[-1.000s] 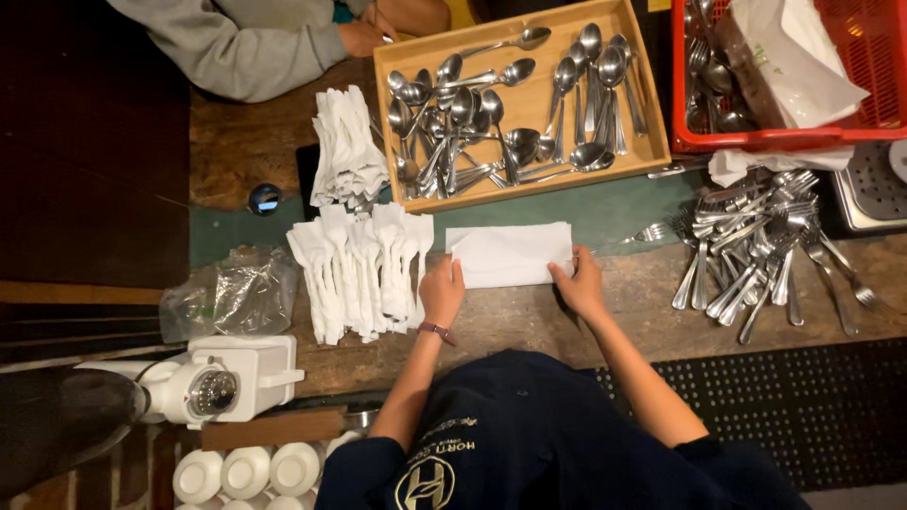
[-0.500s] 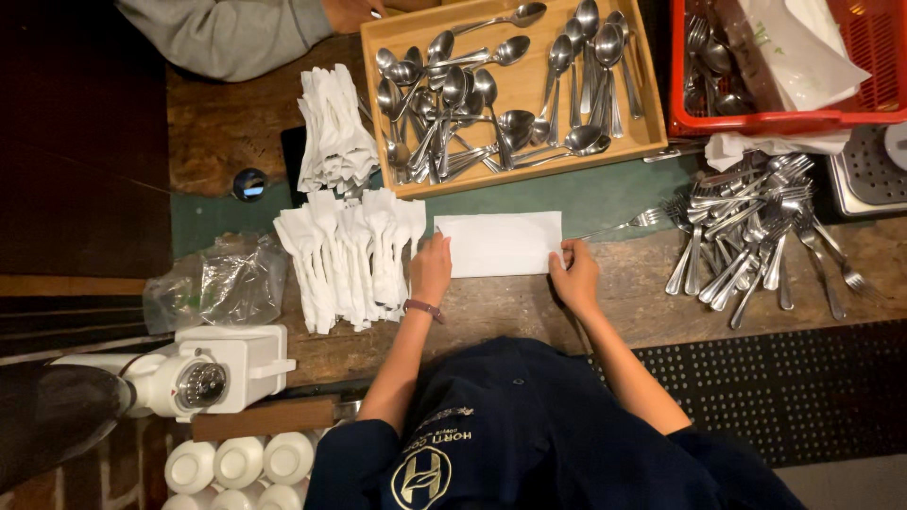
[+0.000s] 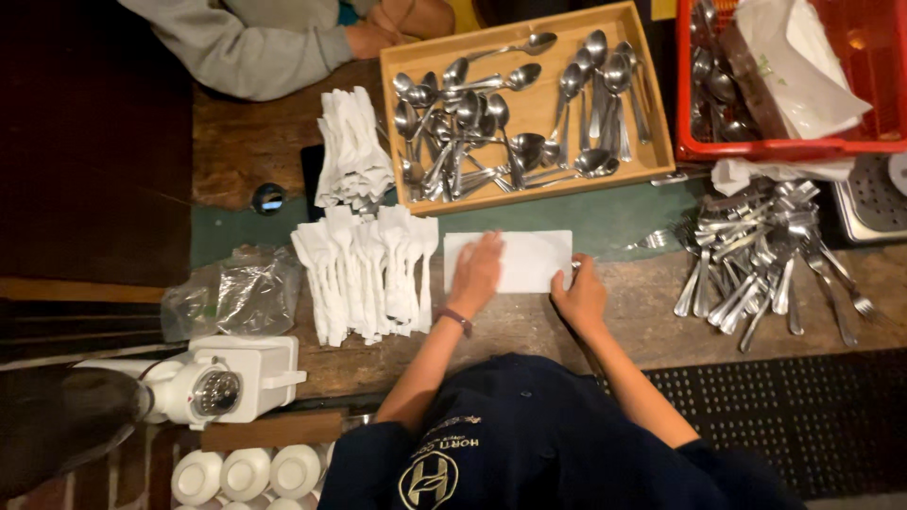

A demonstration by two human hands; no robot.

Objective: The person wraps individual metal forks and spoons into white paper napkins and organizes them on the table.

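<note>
**Flat white napkin under both hands at the bench's near edge**

We see a white paper napkin (image 3: 524, 261) lying flat on the bench (image 3: 246, 151), its long axis running left to right, parallel to the near edge. It is a smooth, matte rectangle with crisp corners, straddling the line where the green strip meets the bare worn wood.

The left hand (image 3: 475, 274) lies open and flat on the napkin's left half, fingers spread and pointing toward the far edge. The right hand (image 3: 579, 297) is at the napkin's near right corner, fingers curled narrowly and touching or pinching the paper there; we cannot tell which.

Just left of the napkin sits a row of folded white napkin rolls (image 3: 368, 274), soft and creased, lying side by side with their long axes pointing toward the far edge. Beyond them lies a second heap of rolls (image 3: 351, 151). Toward the far edge a shallow wooden tray (image 3: 529, 194) holds shiny metal spoons in a tangle. At the far right corner stands a red plastic crate (image 3: 784, 146) with cutlery and crumpled paper. Near the right edge is a loose pile of steel forks (image 3: 756, 260). A crinkled clear plastic bag (image 3: 231, 297) lies near the left edge.

Another person's grey sleeve (image 3: 250, 47) rests on the far edge.
</note>
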